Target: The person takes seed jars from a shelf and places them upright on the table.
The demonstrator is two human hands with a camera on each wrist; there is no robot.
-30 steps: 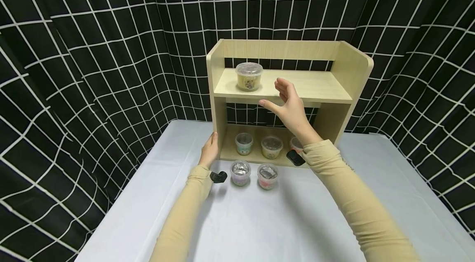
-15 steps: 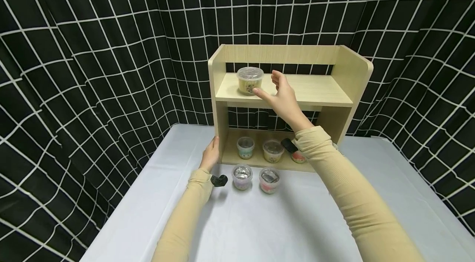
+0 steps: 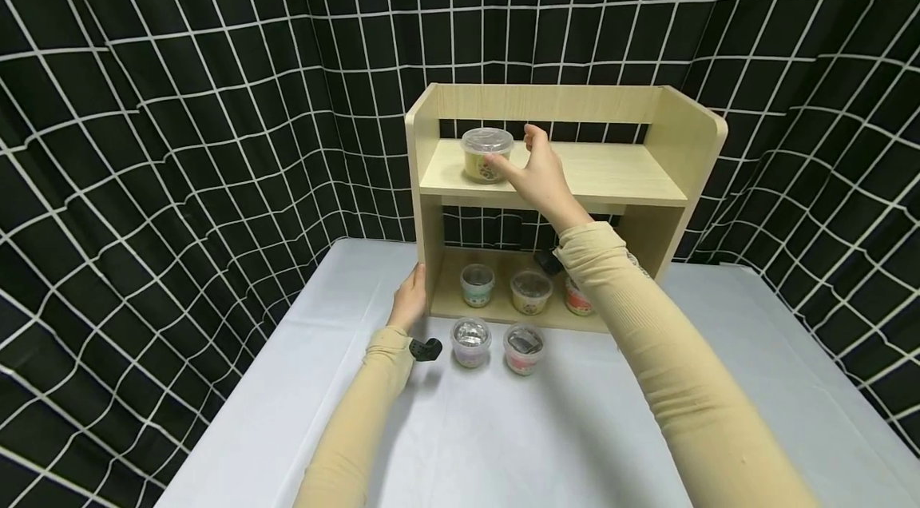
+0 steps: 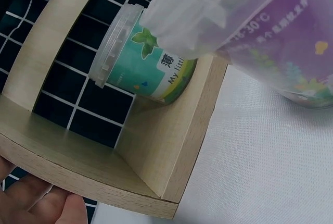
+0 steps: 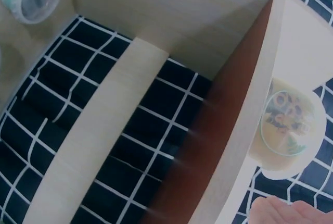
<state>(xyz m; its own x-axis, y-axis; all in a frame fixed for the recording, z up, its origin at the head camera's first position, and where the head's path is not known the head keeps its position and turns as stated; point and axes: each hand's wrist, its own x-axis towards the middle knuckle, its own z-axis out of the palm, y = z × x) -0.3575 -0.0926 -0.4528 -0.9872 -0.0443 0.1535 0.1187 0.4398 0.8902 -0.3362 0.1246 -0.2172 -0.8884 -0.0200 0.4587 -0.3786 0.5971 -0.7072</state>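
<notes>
My long pale-yellow left sleeve (image 3: 355,424), close-fitting and creased, my matching right sleeve (image 3: 679,360), finely ribbed with bunched folds, a small black camera (image 3: 426,349) near my bare left hand (image 3: 409,300), a second black camera (image 3: 549,263) near my bare right hand (image 3: 542,179)

Cloth-covered table (image 3: 446,444) with two tubs (image 3: 470,343) and wooden shelf (image 3: 686,140), yellow tub (image 3: 477,167) on upper board (image 3: 611,168), three more tubs (image 3: 531,294) below

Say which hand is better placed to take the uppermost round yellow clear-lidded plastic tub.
The right hand, probably: it is open beside the tub; the left hand is lower, against the pale wooden shelf unit.
</notes>
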